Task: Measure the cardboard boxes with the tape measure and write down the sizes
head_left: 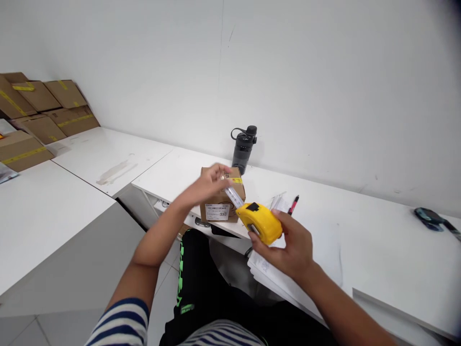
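My right hand (pixel 290 247) grips a yellow tape measure (pixel 260 222) above the front edge of the white desk (pixel 360 230). Its pale blade (pixel 234 196) runs up and left to my left hand (pixel 208 185), whose fingers pinch the blade's end over the top of a small cardboard box (pixel 220 206) with a white label. The box sits on the desk just behind the tape measure. A stack of white papers (pixel 266 274) lies under my right hand.
A black water bottle (pixel 244 149) stands behind the box by the wall. A red-and-black pen (pixel 293 205) lies right of the box. A dark object (pixel 430 218) lies far right. Taped cardboard boxes (pixel 39 113) are stacked at the back left on another table.
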The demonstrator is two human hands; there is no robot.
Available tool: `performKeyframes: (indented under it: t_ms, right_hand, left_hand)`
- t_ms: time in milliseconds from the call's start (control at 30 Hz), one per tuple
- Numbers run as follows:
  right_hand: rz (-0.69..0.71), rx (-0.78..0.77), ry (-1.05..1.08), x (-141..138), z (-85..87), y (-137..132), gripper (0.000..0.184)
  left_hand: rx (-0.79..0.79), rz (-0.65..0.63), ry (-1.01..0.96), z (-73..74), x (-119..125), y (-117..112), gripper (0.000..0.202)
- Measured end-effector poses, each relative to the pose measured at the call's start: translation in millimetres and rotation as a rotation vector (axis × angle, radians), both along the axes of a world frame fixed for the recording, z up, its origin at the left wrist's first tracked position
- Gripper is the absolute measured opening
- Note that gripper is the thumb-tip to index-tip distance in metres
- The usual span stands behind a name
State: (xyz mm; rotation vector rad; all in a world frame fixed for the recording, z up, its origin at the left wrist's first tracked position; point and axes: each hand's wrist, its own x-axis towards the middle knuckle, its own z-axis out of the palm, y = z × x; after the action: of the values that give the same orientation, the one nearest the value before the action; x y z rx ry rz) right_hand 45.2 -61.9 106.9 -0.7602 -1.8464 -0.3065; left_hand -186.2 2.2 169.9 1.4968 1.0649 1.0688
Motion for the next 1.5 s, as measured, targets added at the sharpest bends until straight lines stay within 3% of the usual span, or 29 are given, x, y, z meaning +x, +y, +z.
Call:
performKeyframes:
  t_ms: [100, 167, 233, 300, 400, 500, 700, 867, 1000, 1167, 1333, 1500]
  right_hand:
    - [-0.068, 0.107, -0.076, -28.6, 13.8, -22.7, 0.082]
    - [-0.101, 0.099, -0.14, -45.9, 20.7, -30.2, 0.08]
    - [-0.129, 0.057, -0.148, -60.6, 22.1, -28.8, 0.073]
    - [-0.159, 0.012, -0.149, -72.0, 18.4, -19.6, 0.062]
    - [-0.196, -0.059, -0.162, -83.0, 10.7, -0.6, 0.043]
    - [-0.184, -0.141, -0.134, -88.4, 7.8, 12.5, 0.039]
    - [-0.204, -0.181, -0.127, -89.5, 9.5, 13.5, 0.046]
    - [-0.218, -0.311, -0.147, -83.5, 11.2, 11.9, 0.058]
    - [-0.19, -0.218, -0.151, -74.7, 12.1, 18.3, 0.047]
    - [-0.22, -0.181, -0.205, -66.6, 14.0, 39.3, 0.044]
    - [-0.228, -0.23, -0.216, -70.1, 8.6, 54.9, 0.044]
    - [-0.164, 0.035, -0.156, -70.4, -1.8, 52.6, 0.06]
  left_hand:
    - [0.011, 0.047, 0.048, 15.9, -25.0, 62.3, 0.025]
    - [0.05, 0.069, 0.082, 16.6, -35.5, 96.2, 0.028]
    - [0.084, 0.091, 0.183, 9.4, -38.5, 115.8, 0.033]
    - [0.074, 0.061, 0.327, -2.3, -35.6, 121.3, 0.036]
    - [0.076, -0.009, 0.459, -18.3, -29.1, 115.0, 0.03]
    - [0.169, 0.044, 0.474, -24.9, -28.1, 108.2, 0.021]
    - [0.23, 0.011, 0.524, -24.1, -33.1, 106.0, 0.022]
    - [0.268, 0.038, 0.544, -24.0, -30.7, 99.7, 0.019]
    - [0.34, 0.144, 0.46, -17.2, -25.6, 78.6, 0.019]
    - [0.368, 0.116, 0.336, -5.7, -10.6, 46.0, 0.023]
    - [0.386, 0.249, 0.276, -10.0, -2.2, 43.6, 0.02]
    - [0.415, 0.29, 0.197, -5.7, -2.5, 14.7, 0.04]
